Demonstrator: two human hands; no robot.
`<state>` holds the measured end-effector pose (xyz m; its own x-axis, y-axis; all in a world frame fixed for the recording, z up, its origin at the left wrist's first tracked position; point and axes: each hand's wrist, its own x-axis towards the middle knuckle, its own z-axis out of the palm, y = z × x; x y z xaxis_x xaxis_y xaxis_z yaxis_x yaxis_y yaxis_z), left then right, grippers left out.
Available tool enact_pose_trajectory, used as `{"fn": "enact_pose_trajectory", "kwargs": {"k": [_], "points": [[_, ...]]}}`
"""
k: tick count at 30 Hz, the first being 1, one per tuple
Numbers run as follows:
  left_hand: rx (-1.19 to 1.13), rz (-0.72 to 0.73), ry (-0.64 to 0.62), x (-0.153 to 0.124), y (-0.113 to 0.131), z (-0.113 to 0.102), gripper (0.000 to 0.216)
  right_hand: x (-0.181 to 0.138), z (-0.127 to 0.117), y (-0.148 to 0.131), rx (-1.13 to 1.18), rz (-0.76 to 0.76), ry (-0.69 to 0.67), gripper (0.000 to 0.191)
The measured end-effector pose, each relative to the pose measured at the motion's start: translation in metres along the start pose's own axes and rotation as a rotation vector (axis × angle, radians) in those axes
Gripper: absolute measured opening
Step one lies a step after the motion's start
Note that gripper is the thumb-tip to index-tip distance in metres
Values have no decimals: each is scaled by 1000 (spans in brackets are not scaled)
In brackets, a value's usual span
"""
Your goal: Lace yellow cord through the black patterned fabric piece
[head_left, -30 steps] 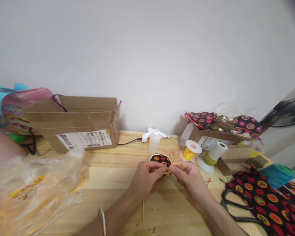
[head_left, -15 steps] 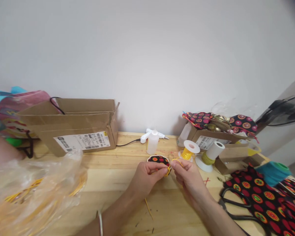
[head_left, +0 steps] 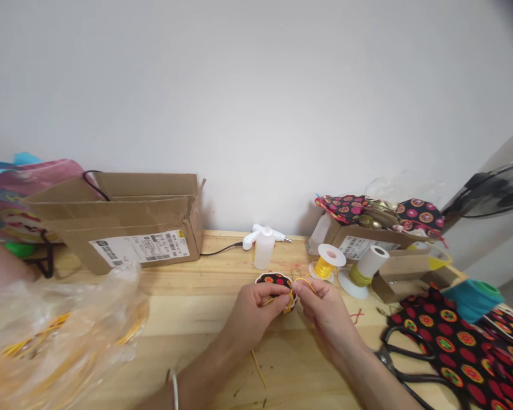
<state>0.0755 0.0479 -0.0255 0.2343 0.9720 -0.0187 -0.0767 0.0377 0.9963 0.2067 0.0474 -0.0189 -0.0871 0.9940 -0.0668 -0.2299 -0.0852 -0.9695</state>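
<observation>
My left hand [head_left: 256,310] and my right hand [head_left: 322,307] meet over the wooden table [head_left: 188,319], fingers pinched. Between them is a small round black fabric piece [head_left: 274,280] with red and yellow dots. A thin yellow cord [head_left: 308,282] loops over my right fingers and runs along the piece's edge; both hands pinch it. A loose end of the cord [head_left: 259,369] hangs below my left wrist. Just behind the hands stand a spool of yellow cord [head_left: 327,263] and a white spool [head_left: 365,270] with olive thread.
A white squeeze bottle [head_left: 263,249] and a white corded tool [head_left: 260,232] lie by the wall. An open cardboard box [head_left: 123,219] sits back left, a clear plastic bag [head_left: 55,336] with yellow cords front left. Right: small boxes [head_left: 367,242], patterned fabric [head_left: 457,347], black scissors [head_left: 406,370], teal spool [head_left: 474,299].
My hands have shifted slightly left and away from me, staying pinched together on the cord and fabric piece. The hanging cord end has swung a little to the right.
</observation>
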Motion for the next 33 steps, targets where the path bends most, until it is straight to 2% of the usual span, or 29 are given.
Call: {"fn": "enact_pose_trajectory", "kwargs": {"k": [7, 21, 27, 33], "points": [[3, 20, -9, -1, 3, -1, 19, -2, 4, 0, 30, -2, 62, 24], [9, 9, -6, 0, 4, -1, 19, 1, 0, -3, -100, -41, 76, 23], [34, 34, -21, -2, 4, -1, 19, 1, 0, -2, -107, -30, 129, 25], [8, -50, 77, 1, 4, -9, 20, 3, -9, -6, -12, -2, 61, 27]]}}
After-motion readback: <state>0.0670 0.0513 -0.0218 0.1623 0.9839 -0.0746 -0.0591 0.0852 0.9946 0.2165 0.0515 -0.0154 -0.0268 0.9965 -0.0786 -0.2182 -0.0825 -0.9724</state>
